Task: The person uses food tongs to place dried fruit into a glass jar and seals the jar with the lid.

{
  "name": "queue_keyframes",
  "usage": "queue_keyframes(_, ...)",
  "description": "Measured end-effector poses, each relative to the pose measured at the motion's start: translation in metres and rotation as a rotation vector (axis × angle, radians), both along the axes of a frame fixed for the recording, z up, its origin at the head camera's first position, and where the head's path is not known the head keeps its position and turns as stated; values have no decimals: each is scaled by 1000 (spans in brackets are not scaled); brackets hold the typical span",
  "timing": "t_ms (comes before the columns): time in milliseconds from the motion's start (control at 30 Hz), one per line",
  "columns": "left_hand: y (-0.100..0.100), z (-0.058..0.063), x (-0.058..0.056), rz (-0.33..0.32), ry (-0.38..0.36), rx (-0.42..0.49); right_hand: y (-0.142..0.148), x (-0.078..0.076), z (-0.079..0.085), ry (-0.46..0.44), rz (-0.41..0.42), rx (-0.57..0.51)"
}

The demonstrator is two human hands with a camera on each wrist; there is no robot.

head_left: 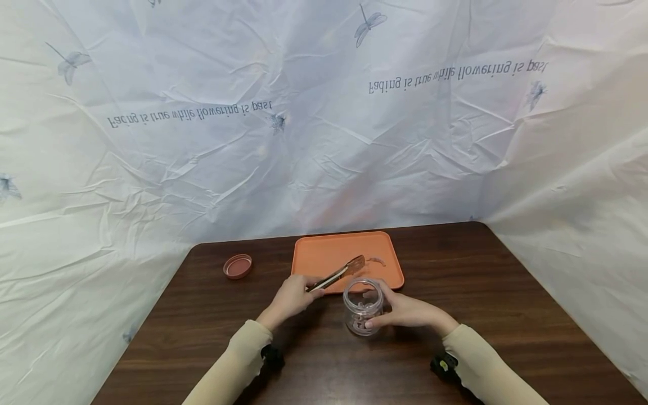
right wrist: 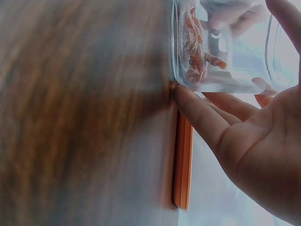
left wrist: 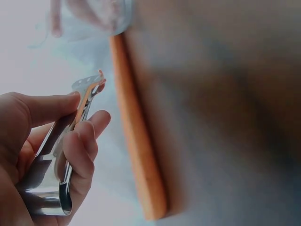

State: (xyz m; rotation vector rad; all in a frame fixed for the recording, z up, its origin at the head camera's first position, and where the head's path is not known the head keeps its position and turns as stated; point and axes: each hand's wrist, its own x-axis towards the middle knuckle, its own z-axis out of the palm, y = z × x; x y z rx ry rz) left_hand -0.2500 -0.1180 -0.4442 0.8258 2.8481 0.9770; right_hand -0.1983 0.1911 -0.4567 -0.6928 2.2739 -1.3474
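My left hand point(head_left: 293, 296) grips a pair of metal tongs point(head_left: 331, 278), whose tips reach over the orange tray point(head_left: 324, 250). A small reddish bit point(left wrist: 101, 84) shows at the tong tips in the left wrist view. My right hand point(head_left: 411, 310) holds a clear open jar point(head_left: 363, 322) around its side, upright on the table at the tray's near edge. Wrinkled reddish-brown pieces point(right wrist: 193, 52) lie at the jar's bottom in the right wrist view. On the tray, just right of the tong tips, lies a thin curved pinkish piece point(head_left: 377, 261).
A round reddish lid point(head_left: 237, 266) rests on the dark wooden table point(head_left: 202, 337), left of the tray. White printed sheeting point(head_left: 324, 140) hangs behind the table and along both sides.
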Motion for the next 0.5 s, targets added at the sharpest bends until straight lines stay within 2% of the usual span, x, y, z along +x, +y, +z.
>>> queue_keyframes(100, -3, 13, -2, 26, -30, 60, 0, 0, -1, 10, -2, 13)
queue_keyframes(300, -10, 41, -7, 79, 32, 131, 1, 0, 0, -7, -42, 56)
queue_keyframes(500, -15, 64, -9, 97, 90, 139, 1, 0, 0, -4, -40, 59)
